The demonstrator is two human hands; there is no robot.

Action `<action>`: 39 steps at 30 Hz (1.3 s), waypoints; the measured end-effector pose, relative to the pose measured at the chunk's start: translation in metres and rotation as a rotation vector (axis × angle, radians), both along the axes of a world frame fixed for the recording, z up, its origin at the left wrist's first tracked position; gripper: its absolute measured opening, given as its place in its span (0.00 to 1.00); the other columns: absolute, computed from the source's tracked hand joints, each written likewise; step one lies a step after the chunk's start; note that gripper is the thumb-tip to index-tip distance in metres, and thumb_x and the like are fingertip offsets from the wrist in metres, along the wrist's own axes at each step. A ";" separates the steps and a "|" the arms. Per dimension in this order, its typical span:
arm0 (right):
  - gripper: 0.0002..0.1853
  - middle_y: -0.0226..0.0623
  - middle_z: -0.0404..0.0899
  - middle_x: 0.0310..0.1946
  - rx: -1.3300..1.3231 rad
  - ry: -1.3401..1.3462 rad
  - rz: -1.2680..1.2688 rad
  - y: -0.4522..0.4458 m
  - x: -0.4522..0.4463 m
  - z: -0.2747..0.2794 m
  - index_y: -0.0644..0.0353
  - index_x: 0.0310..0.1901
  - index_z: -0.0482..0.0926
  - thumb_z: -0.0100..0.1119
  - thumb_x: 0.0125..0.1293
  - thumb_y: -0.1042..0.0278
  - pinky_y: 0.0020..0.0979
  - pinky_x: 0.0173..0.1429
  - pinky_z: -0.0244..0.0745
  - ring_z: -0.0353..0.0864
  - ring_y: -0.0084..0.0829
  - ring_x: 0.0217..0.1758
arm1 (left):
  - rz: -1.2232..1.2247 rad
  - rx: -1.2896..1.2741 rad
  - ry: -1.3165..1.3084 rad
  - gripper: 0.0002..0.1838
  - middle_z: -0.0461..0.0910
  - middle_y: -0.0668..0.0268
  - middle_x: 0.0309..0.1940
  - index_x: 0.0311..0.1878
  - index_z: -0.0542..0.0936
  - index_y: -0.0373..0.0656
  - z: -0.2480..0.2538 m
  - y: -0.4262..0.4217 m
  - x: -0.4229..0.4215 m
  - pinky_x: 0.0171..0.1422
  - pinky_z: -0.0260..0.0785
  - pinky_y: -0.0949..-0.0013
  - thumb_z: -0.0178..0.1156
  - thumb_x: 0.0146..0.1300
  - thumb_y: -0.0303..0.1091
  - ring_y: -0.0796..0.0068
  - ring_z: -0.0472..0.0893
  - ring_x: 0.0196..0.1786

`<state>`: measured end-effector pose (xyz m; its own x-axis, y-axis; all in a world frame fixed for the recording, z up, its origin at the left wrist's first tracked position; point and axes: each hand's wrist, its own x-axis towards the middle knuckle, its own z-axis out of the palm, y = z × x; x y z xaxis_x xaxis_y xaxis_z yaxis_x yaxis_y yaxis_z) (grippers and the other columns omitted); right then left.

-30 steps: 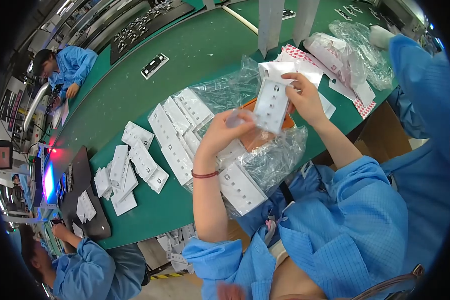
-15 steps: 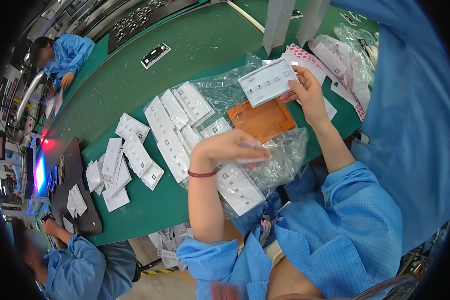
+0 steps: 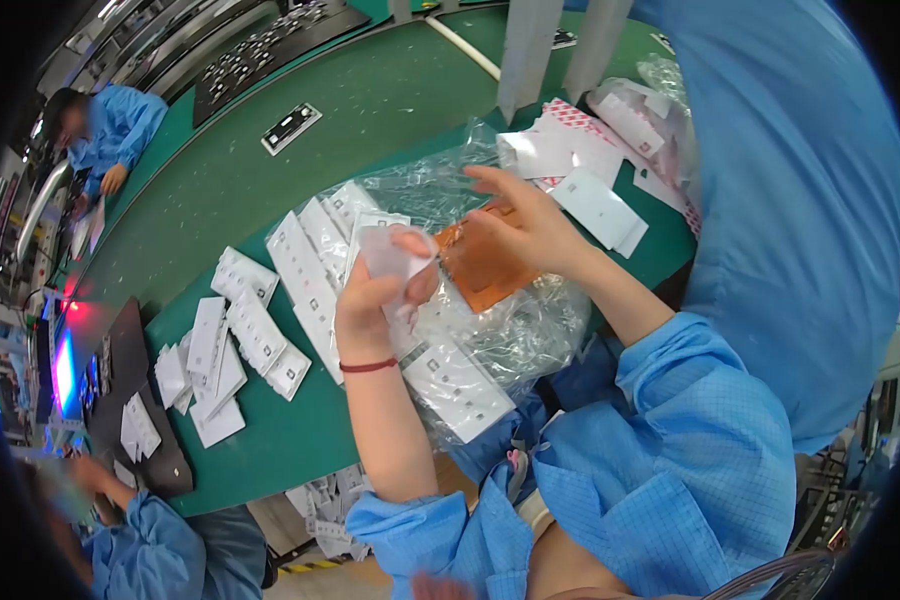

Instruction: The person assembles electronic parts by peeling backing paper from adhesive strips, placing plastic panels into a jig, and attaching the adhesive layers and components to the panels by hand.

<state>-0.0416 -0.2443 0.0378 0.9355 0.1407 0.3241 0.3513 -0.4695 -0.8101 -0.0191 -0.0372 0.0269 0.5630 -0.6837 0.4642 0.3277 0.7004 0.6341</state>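
Note:
A thin translucent sheet (image 3: 385,258) is pinched in my left hand (image 3: 375,290), above stacked white panels (image 3: 305,265) with small dark marks. My right hand (image 3: 525,220) hovers over the orange tray (image 3: 485,268), its thumb and fingers apart and nothing visible between them. Clear plastic film (image 3: 530,325) lies around and below the orange tray. One marked white panel (image 3: 455,385) rests near the table's front edge, below my left hand. Plain white sheets (image 3: 595,205) lie to the right of my right hand.
Loose white pieces (image 3: 210,345) are piled at the left. A black-and-white part (image 3: 292,128) lies on the green surface behind. Metal posts (image 3: 525,60) rise at the back. Co-workers sit at the left (image 3: 120,120) and lower left (image 3: 160,540); a blue sleeve (image 3: 790,200) fills the right.
The white panel has left my right hand, which has moved left over the orange tray and opened. My left hand has moved left and up with the translucent sheet. The blue sleeve reaches further left.

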 end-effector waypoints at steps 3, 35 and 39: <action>0.19 0.47 0.74 0.48 -0.312 -0.267 -0.334 -0.036 -0.003 -0.003 0.65 0.46 0.74 0.59 0.54 0.65 0.38 0.53 0.69 0.73 0.45 0.50 | 0.277 0.339 0.043 0.20 0.71 0.68 0.27 0.47 0.74 0.39 0.014 -0.012 -0.010 0.32 0.58 0.78 0.61 0.51 0.37 0.80 0.68 0.28; 0.04 0.49 0.78 0.22 -1.050 0.061 -0.429 -0.080 -0.016 -0.012 0.63 0.24 0.78 0.54 0.45 0.75 0.40 0.36 0.75 0.80 0.46 0.29 | 0.287 0.538 0.140 0.16 0.76 0.56 0.45 0.50 0.73 0.37 0.003 -0.020 -0.005 0.49 0.71 0.68 0.56 0.58 0.30 0.67 0.79 0.42; 0.05 0.50 0.78 0.23 -0.958 0.113 -0.421 -0.077 -0.017 -0.005 0.63 0.23 0.79 0.55 0.46 0.73 0.40 0.36 0.75 0.80 0.47 0.29 | 0.280 0.558 0.136 0.18 0.76 0.56 0.45 0.52 0.72 0.38 0.002 -0.018 -0.004 0.48 0.71 0.69 0.57 0.57 0.31 0.67 0.79 0.43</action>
